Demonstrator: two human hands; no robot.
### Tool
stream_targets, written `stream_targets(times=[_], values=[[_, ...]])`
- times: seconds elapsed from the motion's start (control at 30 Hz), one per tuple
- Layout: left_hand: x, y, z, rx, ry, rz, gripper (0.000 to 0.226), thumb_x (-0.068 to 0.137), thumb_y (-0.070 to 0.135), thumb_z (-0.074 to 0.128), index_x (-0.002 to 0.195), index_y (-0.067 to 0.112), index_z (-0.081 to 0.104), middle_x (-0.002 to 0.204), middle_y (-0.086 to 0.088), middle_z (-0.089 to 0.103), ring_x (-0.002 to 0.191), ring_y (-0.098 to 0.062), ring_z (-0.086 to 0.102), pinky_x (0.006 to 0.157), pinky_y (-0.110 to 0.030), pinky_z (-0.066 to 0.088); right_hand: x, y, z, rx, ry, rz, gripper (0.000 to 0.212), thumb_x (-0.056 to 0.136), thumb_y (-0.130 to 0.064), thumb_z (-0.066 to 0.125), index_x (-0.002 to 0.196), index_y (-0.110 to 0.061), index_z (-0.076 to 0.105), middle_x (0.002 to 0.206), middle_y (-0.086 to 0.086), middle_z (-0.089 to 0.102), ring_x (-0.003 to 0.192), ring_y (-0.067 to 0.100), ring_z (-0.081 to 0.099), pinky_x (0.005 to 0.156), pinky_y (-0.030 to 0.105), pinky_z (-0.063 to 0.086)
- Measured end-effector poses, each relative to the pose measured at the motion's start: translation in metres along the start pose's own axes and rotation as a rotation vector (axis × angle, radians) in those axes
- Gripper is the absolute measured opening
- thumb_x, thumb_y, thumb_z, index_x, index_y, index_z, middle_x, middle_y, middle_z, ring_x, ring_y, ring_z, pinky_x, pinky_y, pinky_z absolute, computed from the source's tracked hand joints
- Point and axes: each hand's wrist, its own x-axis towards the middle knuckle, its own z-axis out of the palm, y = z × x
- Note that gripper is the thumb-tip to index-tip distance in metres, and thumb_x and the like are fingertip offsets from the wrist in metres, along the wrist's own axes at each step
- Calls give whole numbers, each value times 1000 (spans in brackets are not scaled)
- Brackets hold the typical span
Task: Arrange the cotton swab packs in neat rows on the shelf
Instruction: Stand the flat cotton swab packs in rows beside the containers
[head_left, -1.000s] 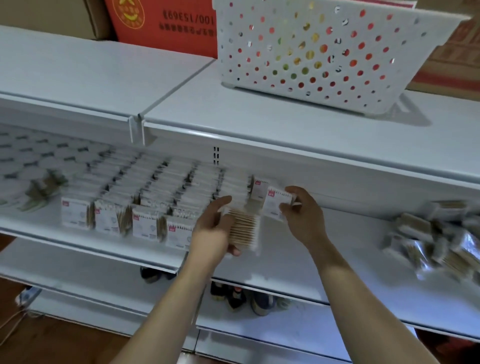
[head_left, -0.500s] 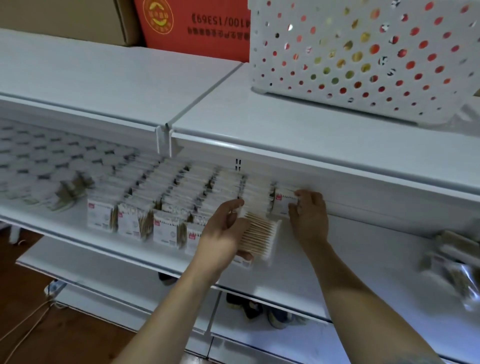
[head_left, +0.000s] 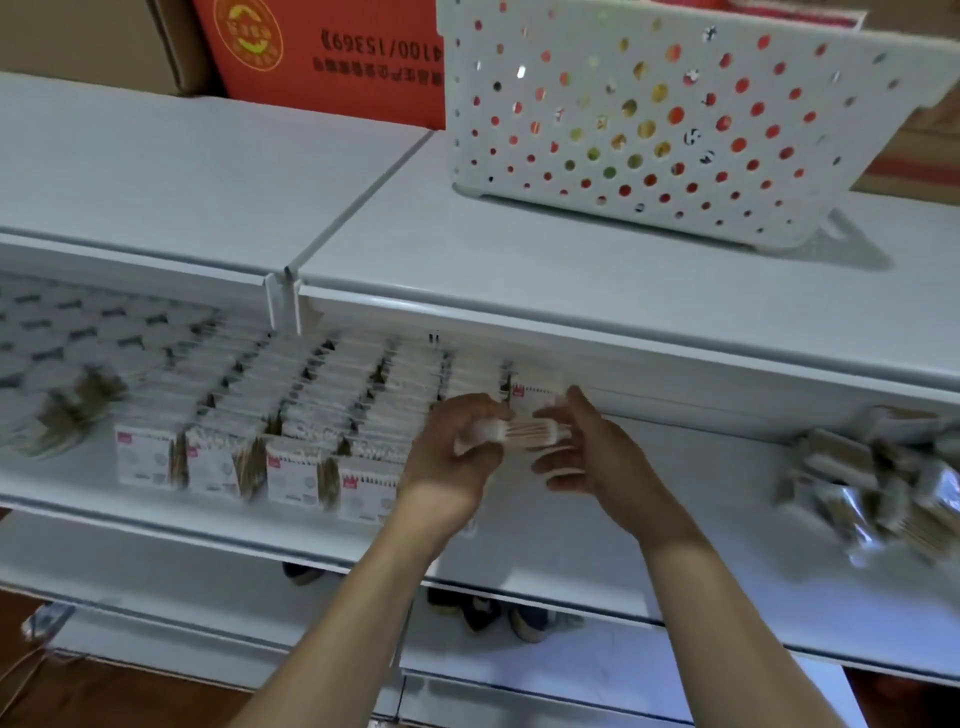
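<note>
My left hand (head_left: 457, 447) grips a swab pack (head_left: 519, 434) mid-frame; my right hand (head_left: 587, 452) hovers open beside it. Fumbling it could topple the rows (head_left: 291, 410) left of centre.

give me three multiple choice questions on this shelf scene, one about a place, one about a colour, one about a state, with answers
1. Where does the loose heap of packs lie?
A. on the middle shelf, right of the hands
B. inside the basket
C. on the floor

2. What colour is the carton behind the top shelf?
A. blue
B. red
C. green

3. What is the left hand doing?
A. hanging idle
B. pressing flat on the top shelf
C. holding a pack of swabs

Answers:
1 A, the jumbled packs sit at the right end of the middle shelf, apart from the neat rows.
2 B, the carton beside the white basket is red with printed numbers.
3 C, its fingers curl round the pack of swabs, with the right hand at the pack's other end.
</note>
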Motion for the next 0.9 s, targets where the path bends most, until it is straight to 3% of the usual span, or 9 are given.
stream_targets(times=[0.07,0.13,0.23,0.33,0.47,0.6,0.7,0.8,0.9], values=[[0,-1,9,21,-25,67,34,89,-11,59,99,19,72,135,14,50,117,25,41,87,-4,39,-23,-2,-1,35,-132,32,36,98,-41,58,116,-12,70,104,16,74,82,29,69,79,41,57],[-1,-5,17,5,-50,104,35,90,-14,57,97,17,71,140,10,47,123,25,37,89,-2,40,-32,2,-5,138,-91,-43,25,95,-17,64,120,-10,67,101,16,74,79,27,66,77,38,57],[-2,-12,27,-179,-90,16,39,89,-4,58,119,20,66,140,14,52,131,3,48,99,-24,49,-36,8,-9,236,100,-160,31,92,4,62,120,-9,62,90,14,73,73,27,65,72,36,59],[-1,-12,35,-247,-111,-81,42,91,9,62,128,27,60,127,6,64,111,-14,65,84,-30,57,-42,13,-13,226,183,-216,34,92,6,61,122,-9,59,95,15,73,70,26,66,69,36,59],[2,-9,42,-142,-60,-59,39,92,-2,63,116,28,55,112,5,62,90,-6,64,66,-20,53,-44,19,-15,43,248,-287,36,91,2,63,119,-19,63,99,8,74,74,20,69,67,35,54],[5,-9,44,-112,-67,-117,40,89,1,68,106,33,52,109,7,63,89,-1,66,74,-31,59,-37,22,-12,-34,340,-382,36,91,1,61,110,-29,69,97,-5,75,78,10,67,66,28,56],[8,-6,41,118,-100,-81,31,93,9,64,108,33,51,108,9,65,94,-11,65,67,-14,47,-24,24,-15,-205,399,-455,37,94,-4,58,114,-33,67,105,-11,72,85,7,66,74,25,55],[12,-11,27,423,-59,104,36,97,13,56,132,23,55,130,2,60,115,-18,57,90,-26,46,0,26,-24,-403,459,-502,35,95,-8,57,121,-30,65,117,-4,68,92,11,64,73,10,46],[20,-21,12,789,-41,263,49,96,29,46,141,12,55,146,-10,53,139,-33,41,115,-42,33,33,30,-23,-688,450,-552,37,95,-5,55,126,-23,64,126,2,62,105,19,62,76,11,41]])
